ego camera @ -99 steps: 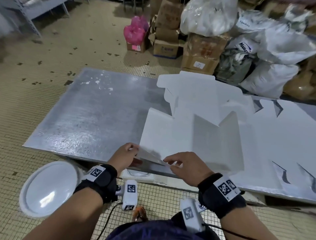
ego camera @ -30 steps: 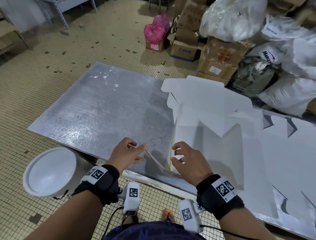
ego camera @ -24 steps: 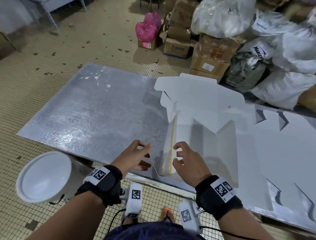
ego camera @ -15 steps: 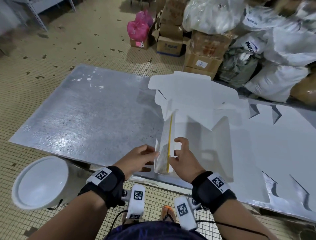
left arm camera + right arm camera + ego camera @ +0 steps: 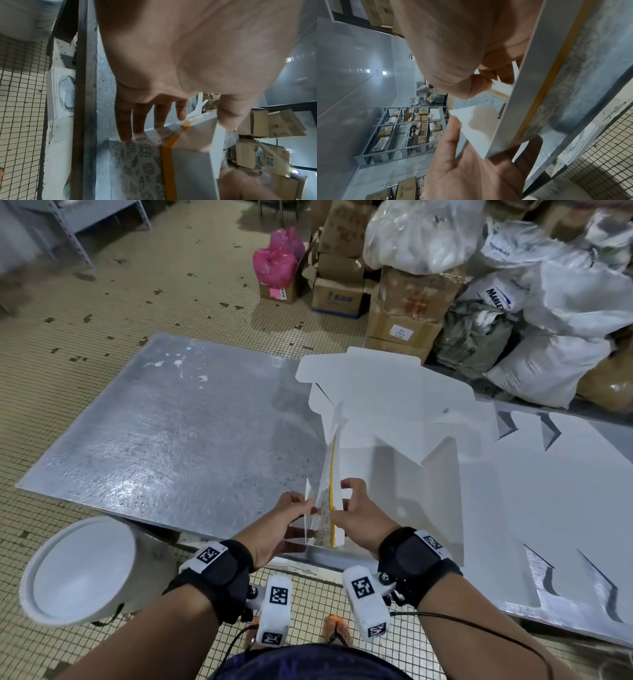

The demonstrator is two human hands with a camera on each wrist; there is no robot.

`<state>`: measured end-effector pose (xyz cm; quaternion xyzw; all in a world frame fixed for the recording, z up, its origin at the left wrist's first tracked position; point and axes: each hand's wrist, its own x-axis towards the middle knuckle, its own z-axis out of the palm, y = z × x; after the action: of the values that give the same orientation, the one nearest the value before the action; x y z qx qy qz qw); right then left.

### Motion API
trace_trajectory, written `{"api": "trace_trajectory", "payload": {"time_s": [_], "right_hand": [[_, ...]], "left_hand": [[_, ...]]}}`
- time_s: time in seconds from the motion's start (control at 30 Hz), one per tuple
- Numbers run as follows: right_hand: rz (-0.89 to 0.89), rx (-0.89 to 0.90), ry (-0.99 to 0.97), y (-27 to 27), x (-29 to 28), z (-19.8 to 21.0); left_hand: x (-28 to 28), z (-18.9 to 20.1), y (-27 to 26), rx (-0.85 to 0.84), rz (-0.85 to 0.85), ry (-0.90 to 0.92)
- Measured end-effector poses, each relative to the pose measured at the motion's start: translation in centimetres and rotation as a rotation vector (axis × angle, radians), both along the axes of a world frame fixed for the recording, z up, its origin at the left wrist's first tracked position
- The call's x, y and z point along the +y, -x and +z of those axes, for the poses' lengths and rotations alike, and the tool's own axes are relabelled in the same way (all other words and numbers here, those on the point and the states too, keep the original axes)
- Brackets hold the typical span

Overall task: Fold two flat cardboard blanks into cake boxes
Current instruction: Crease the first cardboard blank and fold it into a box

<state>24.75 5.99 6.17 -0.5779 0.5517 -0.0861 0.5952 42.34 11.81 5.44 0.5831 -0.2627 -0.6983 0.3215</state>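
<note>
A white cardboard blank (image 5: pixel 394 405) lies partly folded on the metal table (image 5: pixel 171 440). Its left side panel (image 5: pixel 330 467) stands upright and shows a flower print and a yellow stripe on its outer face. My left hand (image 5: pixel 294 511) holds the panel's near end: straight fingers (image 5: pixel 123 128) lie on the printed face and the thumb (image 5: pixel 229 115) is on the white side, by a small corner tab (image 5: pixel 476 128). My right hand (image 5: pixel 346 498) pinches the panel's top edge from the inner side. A second blank (image 5: pixel 565 491) lies flat to the right.
A white round bucket (image 5: pixel 78 570) stands on the floor at the lower left, below the table's near edge. Cartons (image 5: pixel 407 299), white sacks (image 5: pixel 548 364) and a pink bag (image 5: pixel 277 261) are piled behind the table. A tissue box (image 5: pixel 60 92) sits under the table edge.
The left side panel has swung up from a low slant to upright. Both hands have closed in from either side and now hold its near end.
</note>
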Motion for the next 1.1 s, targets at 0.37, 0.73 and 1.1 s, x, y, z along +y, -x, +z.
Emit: {"api": "trace_trajectory", "payload": {"time_s": [0.37, 0.73, 1.1], "right_hand": [[-0.009, -0.007, -0.029, -0.4, 0.0, 0.5], [0.025, 0.019, 0.028, -0.8, 0.1, 1.0], [0.015, -0.041, -0.037, -1.7, -0.1, 1.3]], "left_hand": [[0.2, -0.4, 0.1, -0.032, 0.002, 0.092], [0.8, -0.5, -0.1, -0.028, 0.032, 0.151], [0.6, 0.1, -0.4, -0.048, 0.015, 0.108]]}}
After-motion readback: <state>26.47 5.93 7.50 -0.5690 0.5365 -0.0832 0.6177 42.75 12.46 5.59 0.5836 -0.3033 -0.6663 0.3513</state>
